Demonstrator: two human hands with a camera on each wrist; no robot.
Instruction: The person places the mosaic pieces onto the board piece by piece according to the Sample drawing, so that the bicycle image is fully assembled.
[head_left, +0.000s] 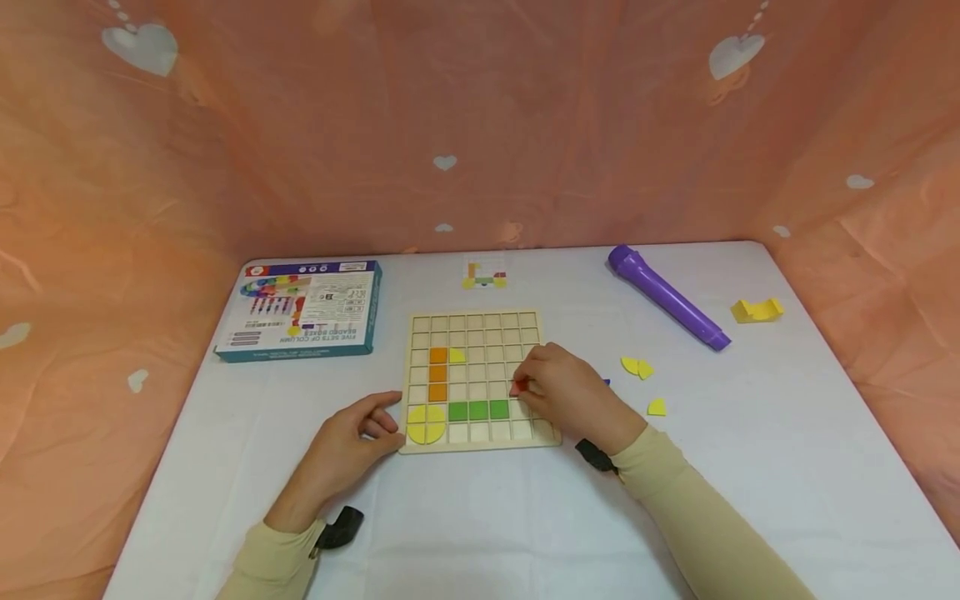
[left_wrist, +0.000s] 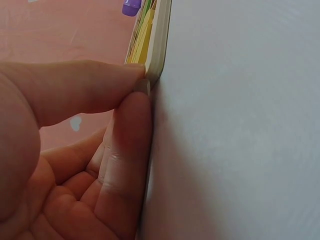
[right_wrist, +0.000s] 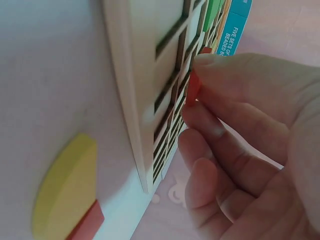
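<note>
My right hand (head_left: pixel 573 396) pinches a small red tile (right_wrist: pixel 194 87) between thumb and fingers, over the right part of a wooden grid board (head_left: pixel 477 321). The board bears a column of orange squares (head_left: pixel 437 373), a row of green squares (head_left: pixel 478 410), a yellow quarter-circle (head_left: pixel 457 356) and a yellow circle (head_left: pixel 426 424) of quarter pieces at its lower left. Against the board's left edge rests my left hand (head_left: pixel 352 437), thumb and index finger touching it. In the left wrist view the thumb (left_wrist: pixel 95 85) meets the board's corner.
Loose yellow pieces (head_left: pixel 657 407) lie right of the board, with a red piece (right_wrist: pixel 87 222) seen in the right wrist view. Behind are a pattern card (head_left: pixel 484 272), a boxed set (head_left: pixel 300 308), a purple microphone-shaped toy (head_left: pixel 667 296) and a yellow stand (head_left: pixel 757 311).
</note>
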